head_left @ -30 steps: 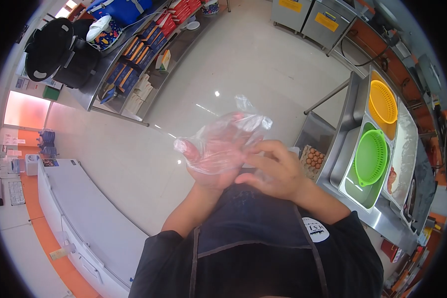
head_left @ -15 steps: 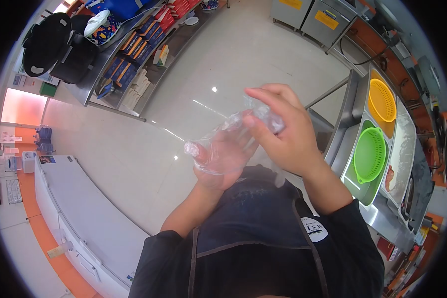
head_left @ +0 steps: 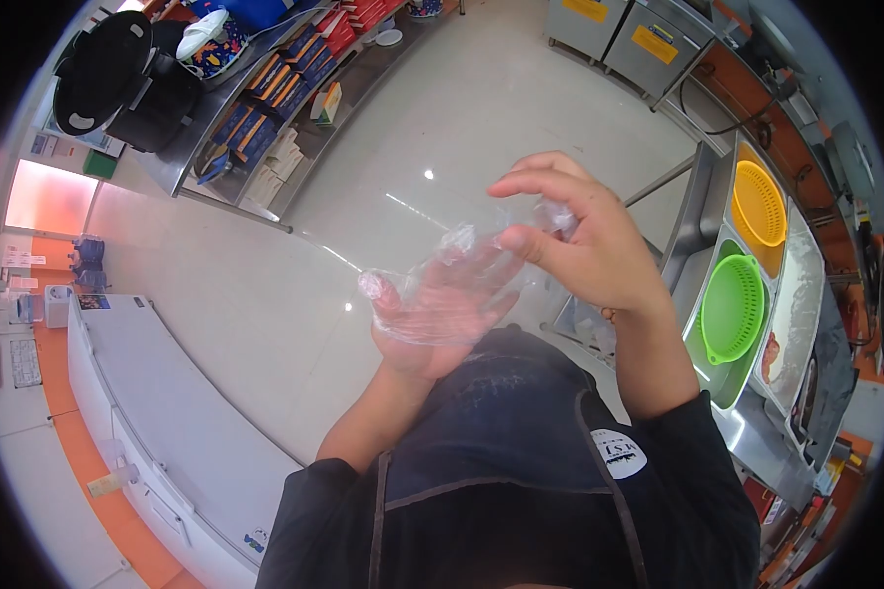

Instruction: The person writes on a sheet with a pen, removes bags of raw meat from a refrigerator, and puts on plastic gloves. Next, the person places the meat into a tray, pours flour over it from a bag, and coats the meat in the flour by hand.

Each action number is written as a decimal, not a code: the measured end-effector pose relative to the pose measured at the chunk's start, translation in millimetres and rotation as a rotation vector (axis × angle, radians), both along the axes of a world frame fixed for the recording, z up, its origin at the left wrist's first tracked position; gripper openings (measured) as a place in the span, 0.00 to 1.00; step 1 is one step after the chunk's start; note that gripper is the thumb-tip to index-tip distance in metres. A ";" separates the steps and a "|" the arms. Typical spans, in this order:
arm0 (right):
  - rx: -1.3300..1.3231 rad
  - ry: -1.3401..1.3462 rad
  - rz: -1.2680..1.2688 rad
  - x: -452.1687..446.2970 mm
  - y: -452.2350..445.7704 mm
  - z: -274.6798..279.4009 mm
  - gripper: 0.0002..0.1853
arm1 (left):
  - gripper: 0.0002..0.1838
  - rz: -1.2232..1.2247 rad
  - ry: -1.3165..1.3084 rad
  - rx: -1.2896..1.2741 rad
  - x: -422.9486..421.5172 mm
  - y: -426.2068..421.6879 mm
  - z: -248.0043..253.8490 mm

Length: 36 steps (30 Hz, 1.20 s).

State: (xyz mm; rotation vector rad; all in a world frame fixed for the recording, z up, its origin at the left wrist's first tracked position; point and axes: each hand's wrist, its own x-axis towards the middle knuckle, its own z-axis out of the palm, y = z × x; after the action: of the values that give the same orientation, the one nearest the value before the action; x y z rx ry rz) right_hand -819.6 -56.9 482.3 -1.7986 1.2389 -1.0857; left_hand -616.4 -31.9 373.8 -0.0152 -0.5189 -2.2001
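Observation:
A thin, clear plastic disposable glove [head_left: 440, 285] covers my left hand [head_left: 427, 319], its loose film wrinkled around the fingers and bunched at the tips. That hand faces up, with the thumb and fingers spread. Just to its right, my right hand [head_left: 599, 240] curls around a crumpled bit of clear plastic [head_left: 557, 216]. Its thumb is close to the gloved fingertips, while the index finger arches above. Whether this plastic belongs to the same glove or a second one, I cannot tell. The right hand is bare.
To my right, metal pans hold a green basket [head_left: 732, 309], a yellow basket [head_left: 759, 203] and white powder [head_left: 799, 294]. A white chest freezer [head_left: 187, 393] stands at left. Shelves with boxes [head_left: 285, 79] and a black pot [head_left: 152, 108] are beyond. A dark apron [head_left: 501, 422] covers my front.
My right hand has moved right and slightly up, away from the left fingers. The left hand has shifted slightly left, and the glove film over its fingers looks more spread.

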 end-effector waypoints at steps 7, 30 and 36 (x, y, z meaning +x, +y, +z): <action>0.165 -0.025 0.109 2.8 0.1 1.8 0.09 | 0.47 -0.020 -0.093 -0.120 3.1 7.9 3.8; -0.142 0.199 0.122 61.9 74.8 -67.6 0.10 | 0.39 0.480 -0.265 0.060 6.2 23.5 2.9; 0.181 -0.215 -0.243 64.3 46.7 -86.6 0.06 | 0.27 0.487 -0.486 0.127 -2.5 26.4 17.8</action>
State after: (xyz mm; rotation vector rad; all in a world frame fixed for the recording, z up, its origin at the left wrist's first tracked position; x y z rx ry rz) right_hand -755.3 -10.2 395.7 -1.3841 1.3983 -1.2223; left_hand -618.9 -5.5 391.6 0.6589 -0.5729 -1.7428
